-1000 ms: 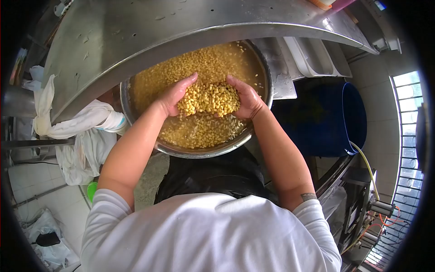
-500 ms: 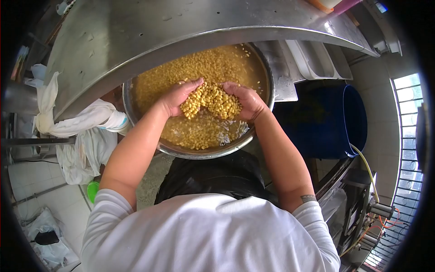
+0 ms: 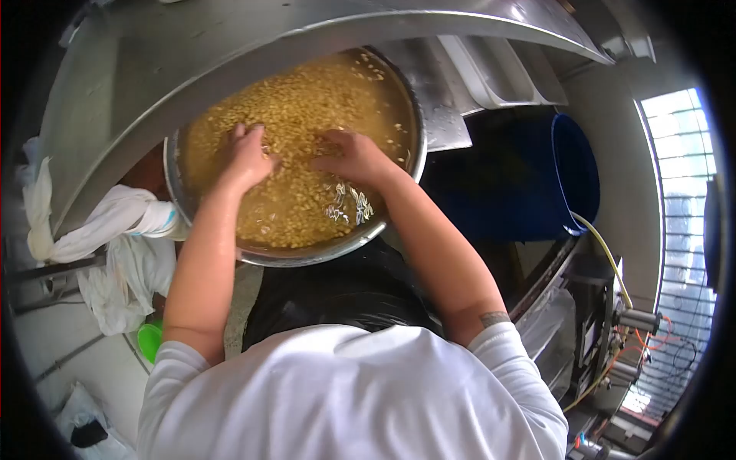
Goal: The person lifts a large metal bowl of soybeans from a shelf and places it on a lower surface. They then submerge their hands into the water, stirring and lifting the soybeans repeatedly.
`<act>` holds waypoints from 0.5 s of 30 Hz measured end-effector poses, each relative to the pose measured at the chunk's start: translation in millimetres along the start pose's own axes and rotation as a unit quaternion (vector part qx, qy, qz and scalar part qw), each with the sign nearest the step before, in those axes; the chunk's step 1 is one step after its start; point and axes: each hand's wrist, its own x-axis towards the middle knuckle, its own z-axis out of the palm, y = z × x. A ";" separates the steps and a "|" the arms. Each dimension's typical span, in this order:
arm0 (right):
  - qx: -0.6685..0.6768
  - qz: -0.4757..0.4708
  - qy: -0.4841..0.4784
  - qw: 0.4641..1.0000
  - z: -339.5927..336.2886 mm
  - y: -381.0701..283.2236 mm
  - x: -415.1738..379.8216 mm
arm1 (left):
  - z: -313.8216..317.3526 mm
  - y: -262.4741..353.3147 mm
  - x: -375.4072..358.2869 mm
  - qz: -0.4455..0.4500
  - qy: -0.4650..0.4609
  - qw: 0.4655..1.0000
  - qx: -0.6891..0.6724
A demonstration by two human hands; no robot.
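Observation:
A wide metal basin holds cloudy yellowish water and a mass of pale yellow beans, which look like soybeans. My left hand is at the water's surface on the basin's left side, fingers apart and partly among the beans. Across from it, my right hand dips into the water with its thumb and fingers apart; its fingertips are partly hidden. Neither hand holds up a heap of beans. Light glints off rippled water below the right hand.
A steel counter overhangs the basin's far side. To the right are metal trays and a blue barrel with a hose. White cloth hangs at left, above a green container.
Both hands have lowered and spread apart, and the heap of beans cupped between them is back in the water. The view has shifted, so the basin appears further left.

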 end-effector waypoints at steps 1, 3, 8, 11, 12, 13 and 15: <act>-0.001 0.008 0.006 1.000 -3.8 -3.5 -1.6 | -5.3 1.0 0.3 -0.008 -0.012 1.000 0.021; -0.103 0.015 -0.066 0.992 -8.5 -11.6 -2.4 | -5.9 -3.3 6.1 -0.014 -0.053 0.998 0.014; -0.206 0.075 -0.168 0.961 4.3 -2.2 12.7 | -12.1 -10.7 20.4 0.004 -0.156 0.988 0.002; -0.272 0.062 -0.274 0.921 15.4 17.1 25.5 | -12.9 -20.1 33.7 -0.045 -0.265 0.963 -0.032; -0.270 0.072 -0.256 0.926 21.1 24.6 30.2 | 14.8 -48.2 51.8 0.001 -0.271 0.961 -0.060; -0.268 0.081 -0.237 0.930 20.2 19.6 29.7 | 14.4 -50.3 50.3 0.001 -0.269 0.961 -0.060; -0.247 0.101 -0.249 0.931 12.3 12.8 26.4 | 13.1 -56.9 45.4 -0.102 -0.314 0.925 -0.187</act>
